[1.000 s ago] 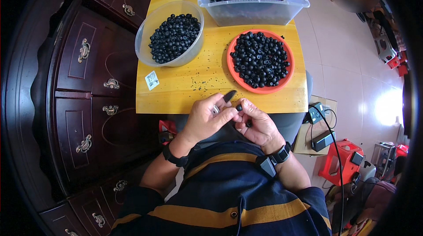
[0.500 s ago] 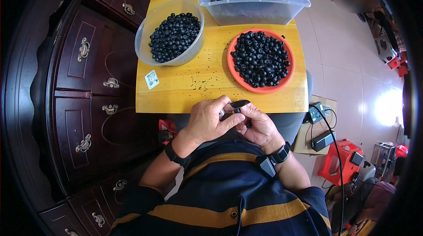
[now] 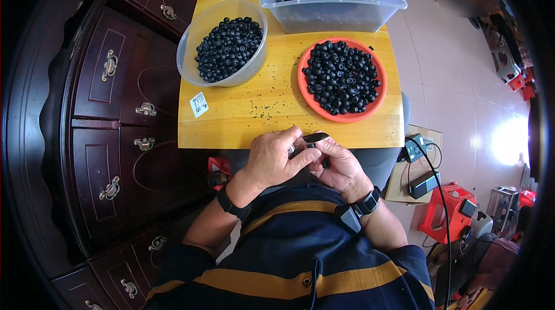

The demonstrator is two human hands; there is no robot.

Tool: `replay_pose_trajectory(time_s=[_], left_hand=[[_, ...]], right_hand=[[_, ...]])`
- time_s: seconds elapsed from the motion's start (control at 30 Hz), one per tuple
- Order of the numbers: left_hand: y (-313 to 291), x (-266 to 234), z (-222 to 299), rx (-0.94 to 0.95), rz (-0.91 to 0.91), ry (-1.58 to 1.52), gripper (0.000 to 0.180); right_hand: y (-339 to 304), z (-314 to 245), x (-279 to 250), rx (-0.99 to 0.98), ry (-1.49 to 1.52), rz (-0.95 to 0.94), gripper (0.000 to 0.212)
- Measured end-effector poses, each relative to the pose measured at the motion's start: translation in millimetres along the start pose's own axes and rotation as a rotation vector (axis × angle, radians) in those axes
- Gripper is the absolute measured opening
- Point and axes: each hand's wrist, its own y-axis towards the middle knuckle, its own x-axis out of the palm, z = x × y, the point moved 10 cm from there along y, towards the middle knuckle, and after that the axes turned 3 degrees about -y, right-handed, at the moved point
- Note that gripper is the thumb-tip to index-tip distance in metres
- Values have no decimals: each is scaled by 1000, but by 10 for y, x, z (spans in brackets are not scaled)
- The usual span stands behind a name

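Head: blk blade [image 3: 315, 137] btwn hands [image 3: 267, 157]

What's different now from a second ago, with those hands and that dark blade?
The left hand has moved slightly right, bringing the dark blade right and slightly down, closer to level, over the small black bead at the right hand's fingertips. Nothing was visibly picked up or let go. The round tub, clear box and red plate stayed put.
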Motion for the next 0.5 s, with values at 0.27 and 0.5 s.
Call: replay_pose_trajectory(time_s=[0.27, 0.5], left_hand=[[-11, 19, 50, 14, -11, 45, 39], [-16, 32, -4, -1, -8, -14, 35]], right_hand=[[23, 7, -54, -6, 17, -38, 8], [-9, -20, -39, -33, 75, 35, 7]])
